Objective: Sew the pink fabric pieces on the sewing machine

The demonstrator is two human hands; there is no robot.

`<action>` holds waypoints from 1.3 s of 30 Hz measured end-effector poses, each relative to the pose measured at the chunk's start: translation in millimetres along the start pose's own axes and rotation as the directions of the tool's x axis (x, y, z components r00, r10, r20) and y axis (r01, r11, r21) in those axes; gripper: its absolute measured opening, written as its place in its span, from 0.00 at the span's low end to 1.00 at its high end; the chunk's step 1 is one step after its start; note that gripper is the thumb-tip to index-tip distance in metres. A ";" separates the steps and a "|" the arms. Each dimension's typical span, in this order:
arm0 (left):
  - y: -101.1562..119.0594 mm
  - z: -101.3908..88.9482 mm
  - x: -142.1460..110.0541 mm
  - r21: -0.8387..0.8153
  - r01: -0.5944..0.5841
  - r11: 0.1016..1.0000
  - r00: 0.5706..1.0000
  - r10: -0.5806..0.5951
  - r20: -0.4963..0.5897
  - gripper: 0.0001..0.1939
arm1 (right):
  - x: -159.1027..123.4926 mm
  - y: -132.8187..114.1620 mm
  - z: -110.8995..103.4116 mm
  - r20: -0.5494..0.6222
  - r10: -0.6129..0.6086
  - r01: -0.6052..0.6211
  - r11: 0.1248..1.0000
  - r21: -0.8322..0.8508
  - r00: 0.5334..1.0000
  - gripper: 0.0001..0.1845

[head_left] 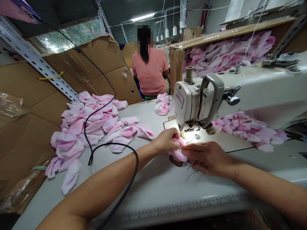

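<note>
My left hand (165, 142) and my right hand (207, 158) both pinch a folded pink fabric petal (178, 153) just in front of the needle (181, 134) of a white industrial sewing machine (189, 102). The petal's far end is hidden under my fingers, close to the presser foot. Two thin metal prongs (192, 169) stick out below my right hand, and I cannot tell what tool they belong to. A loose heap of pink petals (88, 126) lies left of my left forearm.
More petals (247, 131) lie beyond the machine arm, and a small bunch (162, 105) sits behind it. A cardboard-lined bin (227, 51) overflows with pink pieces. A black cable (137, 159) crosses the white table (153, 191). A co-worker (150, 72) sits beyond, back towards me.
</note>
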State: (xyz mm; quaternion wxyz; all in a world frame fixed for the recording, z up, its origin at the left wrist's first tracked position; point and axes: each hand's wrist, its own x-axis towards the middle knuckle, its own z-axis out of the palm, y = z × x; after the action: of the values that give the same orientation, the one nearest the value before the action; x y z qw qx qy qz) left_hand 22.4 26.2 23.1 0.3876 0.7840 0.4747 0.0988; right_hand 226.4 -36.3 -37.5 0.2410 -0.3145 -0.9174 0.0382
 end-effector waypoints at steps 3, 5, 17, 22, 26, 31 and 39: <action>-1.5 -3.2 -1.7 -0.176 -0.011 0.984 0.998 0.023 0.065 0.11 | -0.9 0.3 2.3 -0.014 0.006 -0.006 0.999 0.048 1.000 0.17; -2.8 -7.4 -2.8 -0.248 -0.016 0.969 0.994 0.042 0.102 0.11 | -0.7 0.1 2.4 -0.021 0.007 -0.006 0.999 0.045 1.000 0.17; -17.9 -1.8 11.5 0.020 -0.225 0.974 0.972 0.226 -0.064 0.17 | 5.4 -1.7 0.5 -0.012 0.031 -0.031 0.999 0.022 0.999 0.13; -16.2 -8.5 4.0 0.125 -0.309 0.943 0.943 0.321 -0.087 0.17 | 6.8 -2.8 -1.6 -0.029 0.035 -0.034 0.999 0.039 0.999 0.12; -9.8 -14.4 -19.1 0.195 -0.453 0.870 0.868 0.480 -0.125 0.13 | 6.1 -3.1 -2.5 -0.021 0.042 -0.041 0.998 0.057 0.999 0.14; -17.2 1.3 -42.1 0.396 -0.621 0.676 0.769 0.624 0.141 0.13 | 2.2 -4.2 -3.2 0.014 0.030 -0.030 0.998 0.055 0.999 0.12; -47.1 23.2 -42.2 0.431 -0.615 0.661 0.756 0.649 0.084 0.12 | -7.3 -0.8 9.9 -0.113 -0.003 0.008 0.999 0.042 0.994 0.19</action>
State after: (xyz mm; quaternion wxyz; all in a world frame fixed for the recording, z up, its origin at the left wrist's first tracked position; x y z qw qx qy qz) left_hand -19.3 -8.7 -16.8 0.1265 0.9606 0.1971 0.1493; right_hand 226.4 -40.4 -49.2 0.2990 -0.3084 -0.9022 0.0392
